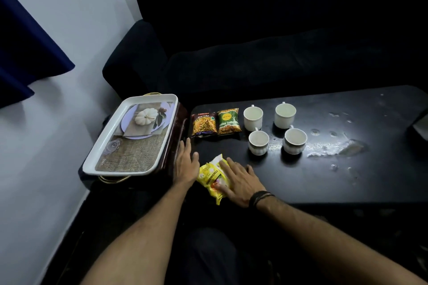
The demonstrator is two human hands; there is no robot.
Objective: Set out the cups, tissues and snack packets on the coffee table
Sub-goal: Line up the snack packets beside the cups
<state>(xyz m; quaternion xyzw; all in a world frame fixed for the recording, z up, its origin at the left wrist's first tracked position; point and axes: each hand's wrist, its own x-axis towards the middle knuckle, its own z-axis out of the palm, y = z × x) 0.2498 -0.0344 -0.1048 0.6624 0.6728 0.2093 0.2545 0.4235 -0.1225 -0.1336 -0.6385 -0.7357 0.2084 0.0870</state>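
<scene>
On the black coffee table (pixel 324 176) lie a red-orange "Mixture" snack packet (pixel 203 124) and a green snack packet (pixel 228 121), side by side at the far left. Right of them stand several white cups, such as the cup (pixel 253 117) nearest the packets and a cup (pixel 294 140) further right. A yellow packet (pixel 213 177) lies near the table's front left corner. My right hand (pixel 238 181) rests flat on the yellow packet, fingers spread. My left hand (pixel 186 162) lies flat at the table's left edge, beside the packet, holding nothing.
A white rectangular tray (pixel 92 164) with a pumpkin picture sits on a small dark stand left of the table. A dark sofa (pixel 254 53) runs behind the table. Shiny wet-looking patches (pixel 335 148) mark the table's right half. A blue curtain (pixel 27 53) hangs at far left.
</scene>
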